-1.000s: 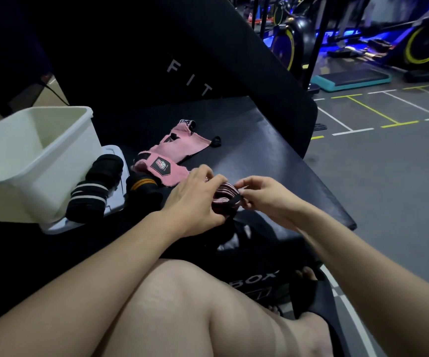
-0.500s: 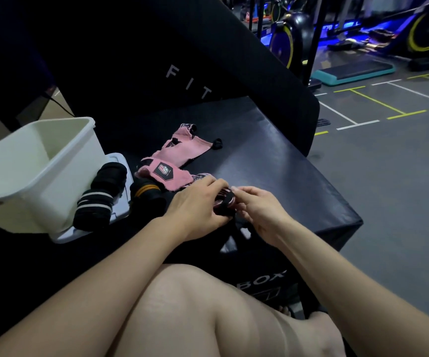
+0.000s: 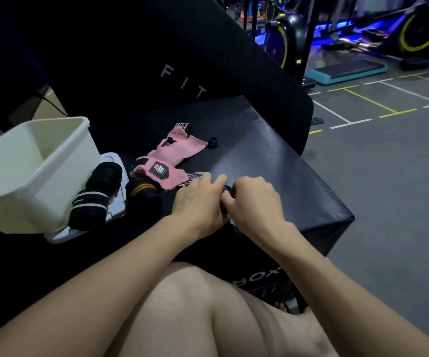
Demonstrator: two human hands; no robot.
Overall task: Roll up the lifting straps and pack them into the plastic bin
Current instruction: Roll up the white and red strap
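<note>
At frame centre, the left hand (image 3: pixel 198 199) and right hand (image 3: pixel 253 199) meet, both grips clenched on a rolled strap (image 3: pixel 225 192), almost hidden between them above the worktop (image 3: pixel 272 161). The bin (image 3: pixel 54 176) stands at left.

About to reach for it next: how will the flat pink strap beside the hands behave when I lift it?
The pink strap lies flat and creased on the black box top, so it will probably droop and fold when lifted. It looks like thin fabric, likely light. Its loose black-tipped end may dangle and drag, so gathering it first seems wise.
</note>
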